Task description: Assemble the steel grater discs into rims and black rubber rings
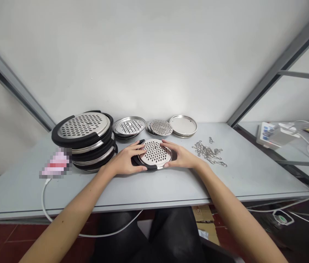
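Observation:
A round metal grater plate point(155, 152), dotted with slots, lies on the table in front of me with black edging point(151, 168) on part of its rim. My left hand point(128, 159) grips its left side, thumb at the near edge and fingers over the top. From the right, my right hand point(180, 156) holds the opposite rim, also with thumb near and fingers on the upper face. Behind them are a stack of coarse grater discs point(130, 126), flat perforated discs point(161, 127) and shallow metal trays point(183, 125). What is beneath the held plate is hidden.
At left stands a tall stack of black-edged graters point(85, 126), beside a blurred pink item point(55, 163) and a white cable point(43, 197). Small metal clips point(207, 151) lie scattered at right. A power strip point(273, 134) sits beyond the grey frame point(277, 71).

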Motion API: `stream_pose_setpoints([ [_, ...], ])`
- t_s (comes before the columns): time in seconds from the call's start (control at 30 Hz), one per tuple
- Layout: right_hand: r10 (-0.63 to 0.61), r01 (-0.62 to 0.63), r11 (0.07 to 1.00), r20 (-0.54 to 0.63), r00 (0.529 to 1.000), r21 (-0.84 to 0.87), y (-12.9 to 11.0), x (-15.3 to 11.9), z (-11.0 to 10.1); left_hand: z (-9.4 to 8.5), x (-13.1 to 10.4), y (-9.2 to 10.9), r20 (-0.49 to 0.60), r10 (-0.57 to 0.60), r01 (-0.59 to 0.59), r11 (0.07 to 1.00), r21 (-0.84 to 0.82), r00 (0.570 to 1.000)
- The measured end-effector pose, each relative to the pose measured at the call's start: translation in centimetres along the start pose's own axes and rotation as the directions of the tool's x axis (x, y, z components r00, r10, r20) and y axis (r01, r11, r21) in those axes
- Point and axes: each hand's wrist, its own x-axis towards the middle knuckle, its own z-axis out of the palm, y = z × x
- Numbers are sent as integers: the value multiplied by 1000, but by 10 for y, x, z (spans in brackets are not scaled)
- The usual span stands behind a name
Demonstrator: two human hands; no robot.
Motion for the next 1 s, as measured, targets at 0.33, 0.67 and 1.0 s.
stream_pose_setpoints([
  [0.33,-34,34,999,-52,998,-8,-10,8,17,2,-1,3,-44,-13,13,1000,-9,999],
  [0.67,-12,12,1000,-59,998,-2,-2,5,10,-1,-1,-1,-19,-65,65,998,4,998],
  [1.0,10,-8,999,-52,999,38,-5,2,7,3,-2,-3,0,-128,128,992,-10,992],
])
